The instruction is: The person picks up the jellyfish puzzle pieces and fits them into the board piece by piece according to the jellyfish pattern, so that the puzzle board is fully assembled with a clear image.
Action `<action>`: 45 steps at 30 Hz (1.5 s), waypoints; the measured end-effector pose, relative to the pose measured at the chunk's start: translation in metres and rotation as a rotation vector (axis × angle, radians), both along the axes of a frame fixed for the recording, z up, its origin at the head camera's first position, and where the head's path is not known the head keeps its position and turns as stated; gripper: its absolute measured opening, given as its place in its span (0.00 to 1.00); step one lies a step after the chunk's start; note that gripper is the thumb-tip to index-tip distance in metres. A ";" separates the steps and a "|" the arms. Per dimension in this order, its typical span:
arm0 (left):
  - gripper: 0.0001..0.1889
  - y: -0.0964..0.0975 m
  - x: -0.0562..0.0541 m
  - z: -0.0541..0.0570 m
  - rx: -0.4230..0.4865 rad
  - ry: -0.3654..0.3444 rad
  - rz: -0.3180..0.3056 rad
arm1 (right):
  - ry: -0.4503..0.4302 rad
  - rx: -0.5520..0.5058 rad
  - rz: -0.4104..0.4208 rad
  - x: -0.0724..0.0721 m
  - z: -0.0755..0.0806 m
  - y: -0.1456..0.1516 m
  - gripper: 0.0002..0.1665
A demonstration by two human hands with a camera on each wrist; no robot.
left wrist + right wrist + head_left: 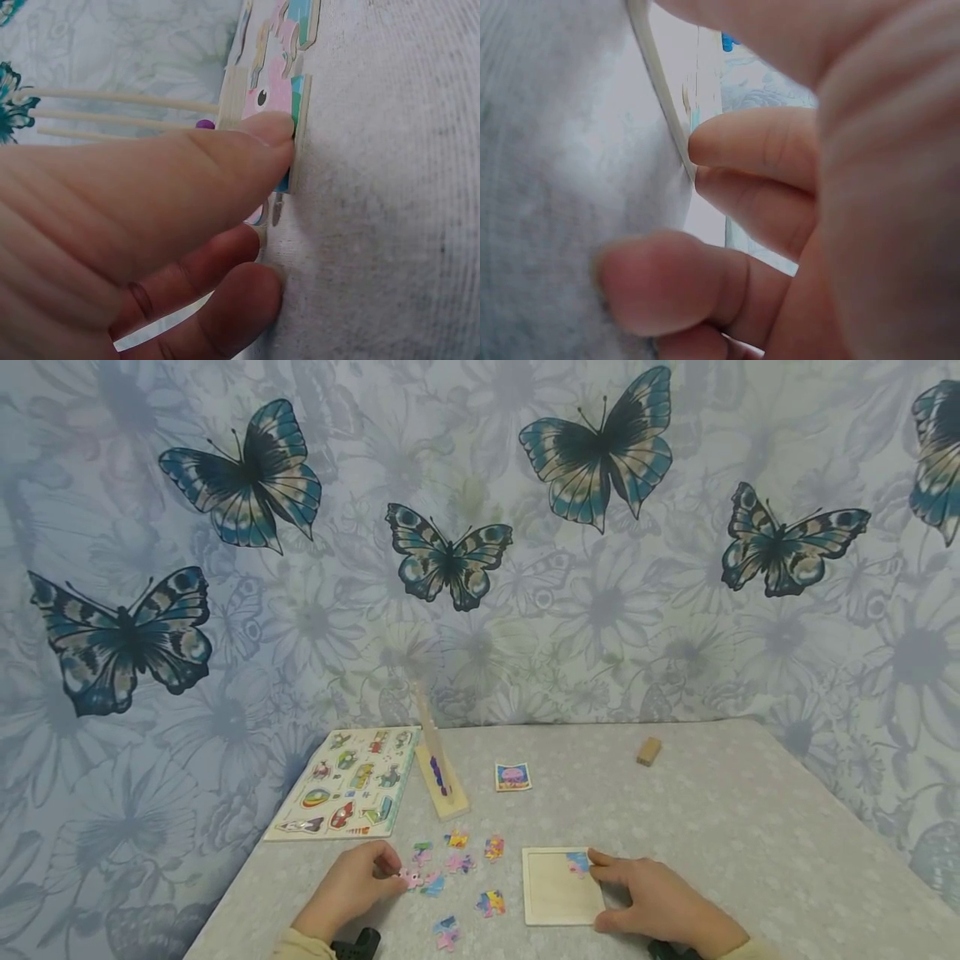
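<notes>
My left hand (347, 883) pinches a pink jigsaw puzzle piece (410, 877) at the left of the loose pieces. In the left wrist view, the thumb (266, 131) presses on this piece, which shows a black eye (262, 97) and a blue-green edge. A square wooden puzzle tray (551, 902) lies to the right, with one blue and pink piece (577, 862) in its upper right corner. My right hand (651, 897) touches the tray's right edge, finger near the upper corner and thumb near the lower one. In the right wrist view, fingertips (705, 142) meet the tray's edge (664, 101).
Several loose puzzle pieces (491, 903) lie between the hands. Farther back are a picture board (300, 814), a wooden stand with upright rods and purple beads (453, 806), a small jellyfish picture card (513, 777) and a wooden block (648, 752). A butterfly-patterned wall (480, 677) borders the table.
</notes>
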State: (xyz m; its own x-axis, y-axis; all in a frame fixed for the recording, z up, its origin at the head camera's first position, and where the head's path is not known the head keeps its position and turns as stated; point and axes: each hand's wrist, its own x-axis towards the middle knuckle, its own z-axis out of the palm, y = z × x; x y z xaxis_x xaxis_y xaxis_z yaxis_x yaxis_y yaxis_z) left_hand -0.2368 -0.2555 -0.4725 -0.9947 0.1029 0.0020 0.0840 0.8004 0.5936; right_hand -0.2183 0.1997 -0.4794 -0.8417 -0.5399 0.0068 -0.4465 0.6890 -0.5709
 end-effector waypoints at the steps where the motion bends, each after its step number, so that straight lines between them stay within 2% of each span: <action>1: 0.15 0.000 0.001 0.000 0.001 0.000 0.003 | -0.007 -0.001 -0.003 0.000 0.000 0.000 0.45; 14: 0.14 0.003 0.003 0.003 0.024 -0.022 -0.007 | 0.003 0.007 -0.003 -0.001 -0.003 0.000 0.44; 28: 0.12 -0.004 0.001 0.000 0.022 0.010 -0.044 | 0.009 -0.006 0.011 -0.002 -0.006 0.001 0.45; 32: 0.09 -0.009 0.002 0.002 0.053 0.014 -0.063 | 0.010 -0.003 0.010 -0.002 -0.006 0.000 0.45; 37: 0.07 -0.005 0.003 0.007 0.128 0.044 0.010 | 0.006 -0.004 0.008 -0.003 -0.006 0.000 0.44; 39: 0.06 0.000 0.003 0.008 0.206 0.057 0.019 | 0.005 -0.004 0.007 -0.002 -0.006 0.000 0.44; 41: 0.07 0.008 0.002 0.008 0.279 0.066 -0.007 | 0.007 -0.003 0.006 -0.002 -0.006 0.000 0.44; 45: 0.08 0.028 -0.001 0.010 0.344 0.048 -0.125 | 0.013 0.004 0.009 -0.002 -0.005 0.001 0.44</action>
State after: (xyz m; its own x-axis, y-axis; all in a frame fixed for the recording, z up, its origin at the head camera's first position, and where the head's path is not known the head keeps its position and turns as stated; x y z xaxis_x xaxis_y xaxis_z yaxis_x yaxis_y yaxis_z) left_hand -0.2374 -0.2280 -0.4623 -0.9725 0.2084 0.1040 0.2027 0.5368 0.8190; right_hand -0.2203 0.2002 -0.4843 -0.8368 -0.5473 0.0150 -0.4597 0.6874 -0.5622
